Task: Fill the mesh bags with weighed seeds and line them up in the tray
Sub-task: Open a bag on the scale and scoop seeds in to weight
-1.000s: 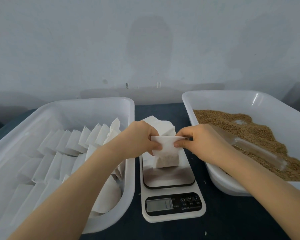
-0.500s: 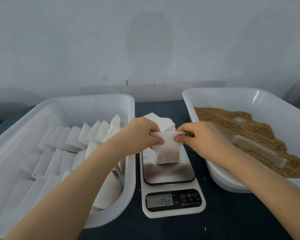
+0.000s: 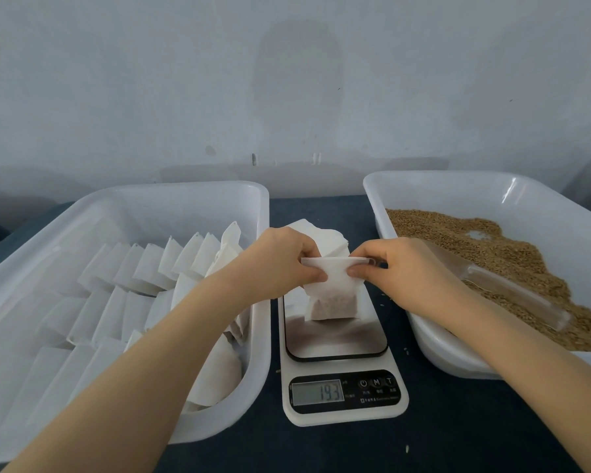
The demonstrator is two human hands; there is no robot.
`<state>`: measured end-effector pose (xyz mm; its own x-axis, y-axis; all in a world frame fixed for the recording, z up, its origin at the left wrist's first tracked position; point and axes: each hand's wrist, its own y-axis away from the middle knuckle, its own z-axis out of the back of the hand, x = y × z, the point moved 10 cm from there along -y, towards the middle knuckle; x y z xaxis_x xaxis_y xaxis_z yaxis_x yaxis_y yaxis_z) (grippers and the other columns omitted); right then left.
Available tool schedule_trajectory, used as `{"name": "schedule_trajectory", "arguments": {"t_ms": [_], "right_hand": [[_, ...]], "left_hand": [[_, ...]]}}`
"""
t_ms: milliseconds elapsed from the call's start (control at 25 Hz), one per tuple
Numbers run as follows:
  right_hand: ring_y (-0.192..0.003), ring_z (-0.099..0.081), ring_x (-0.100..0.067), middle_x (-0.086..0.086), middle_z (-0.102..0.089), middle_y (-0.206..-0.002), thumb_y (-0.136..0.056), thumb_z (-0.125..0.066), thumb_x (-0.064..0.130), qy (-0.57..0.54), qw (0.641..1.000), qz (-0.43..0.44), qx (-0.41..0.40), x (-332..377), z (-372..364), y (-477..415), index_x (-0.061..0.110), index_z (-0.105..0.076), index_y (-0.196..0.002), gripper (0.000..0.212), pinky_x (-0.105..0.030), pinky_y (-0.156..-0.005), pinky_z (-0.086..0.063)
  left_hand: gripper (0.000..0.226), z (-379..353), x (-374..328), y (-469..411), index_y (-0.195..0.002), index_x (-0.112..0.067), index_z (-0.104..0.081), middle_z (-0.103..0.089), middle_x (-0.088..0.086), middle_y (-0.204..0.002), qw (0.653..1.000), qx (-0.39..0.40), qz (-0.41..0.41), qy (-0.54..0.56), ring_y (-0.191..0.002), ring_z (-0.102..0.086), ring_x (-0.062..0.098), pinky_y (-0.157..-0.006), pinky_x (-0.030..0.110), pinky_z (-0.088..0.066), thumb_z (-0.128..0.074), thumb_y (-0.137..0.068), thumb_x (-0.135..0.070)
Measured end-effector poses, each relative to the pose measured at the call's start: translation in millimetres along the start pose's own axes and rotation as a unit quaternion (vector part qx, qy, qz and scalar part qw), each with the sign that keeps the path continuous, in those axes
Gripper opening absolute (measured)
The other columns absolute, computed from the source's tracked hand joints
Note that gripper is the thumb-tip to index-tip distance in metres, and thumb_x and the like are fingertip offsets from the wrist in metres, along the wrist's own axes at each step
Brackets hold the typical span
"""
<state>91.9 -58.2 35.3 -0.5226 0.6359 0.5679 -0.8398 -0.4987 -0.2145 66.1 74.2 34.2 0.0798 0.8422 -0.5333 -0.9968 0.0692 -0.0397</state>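
Observation:
A small white mesh bag (image 3: 333, 295) with brown seeds in its lower half stands on the steel plate of a white kitchen scale (image 3: 342, 339). My left hand (image 3: 284, 261) pinches the bag's top at its left side, and my right hand (image 3: 400, 264) pinches the top at its right side. The scale's display (image 3: 318, 392) reads 19.3. The white tray (image 3: 219, 196) on the left holds several filled bags (image 3: 144, 268) standing in rows. Another white tray (image 3: 458, 180) on the right holds loose brown seeds (image 3: 492, 247).
A stack of empty white bags (image 3: 328, 238) lies behind the scale, partly hidden by my hands. A clear plastic scoop (image 3: 512, 295) lies on the seeds. The dark tabletop (image 3: 321, 448) carries a few spilled seeds. A pale wall stands close behind the trays.
The scale display went from blank to 14.2 to 19.3. Both hands kept their pinch on the bag's top, and the bag settled a little lower on the plate.

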Motion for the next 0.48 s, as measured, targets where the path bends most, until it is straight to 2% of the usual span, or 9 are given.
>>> {"name": "schedule_trajectory", "arguments": {"t_ms": [120,320,480], "right_hand": [[-0.055,-0.049,0.011,0.008,-0.056,-0.059,-0.086,-0.067,0.024,0.002,1.000,0.001,0.000,0.0,0.1,-0.3,0.022,-0.071,-0.084,0.005,-0.005,-0.055,-0.036],[-0.055,-0.049,0.009,0.006,-0.059,-0.062,-0.086,-0.067,0.025,0.005,1.000,-0.001,0.001,-1.2,-0.4,-0.8,0.021,-0.071,-0.085,0.006,-0.006,-0.055,-0.036],[-0.056,-0.049,0.010,0.007,-0.058,-0.063,-0.086,-0.067,0.024,0.002,1.000,0.000,0.002,-0.2,-0.4,-0.2,0.021,-0.072,-0.086,0.006,-0.006,-0.055,-0.036]], "left_hand": [[0.012,-0.3,0.2,-0.1,-0.075,-0.020,-0.064,-0.051,-0.012,-0.057,1.000,0.001,0.001,0.004,-0.042,-0.047,-0.009,-0.039,0.005,-0.033,-0.071,-0.083,-0.025],[0.018,0.5,-0.2,-0.1,-0.069,-0.025,-0.060,-0.050,-0.013,-0.057,1.000,0.000,0.002,-0.002,-0.044,-0.047,-0.011,-0.041,0.005,-0.034,-0.071,-0.082,-0.026],[0.019,0.5,0.6,0.4,-0.067,-0.026,-0.060,-0.050,-0.013,-0.056,1.000,-0.002,0.007,0.001,-0.043,-0.047,-0.005,-0.042,0.005,-0.034,-0.072,-0.082,-0.026]]}}
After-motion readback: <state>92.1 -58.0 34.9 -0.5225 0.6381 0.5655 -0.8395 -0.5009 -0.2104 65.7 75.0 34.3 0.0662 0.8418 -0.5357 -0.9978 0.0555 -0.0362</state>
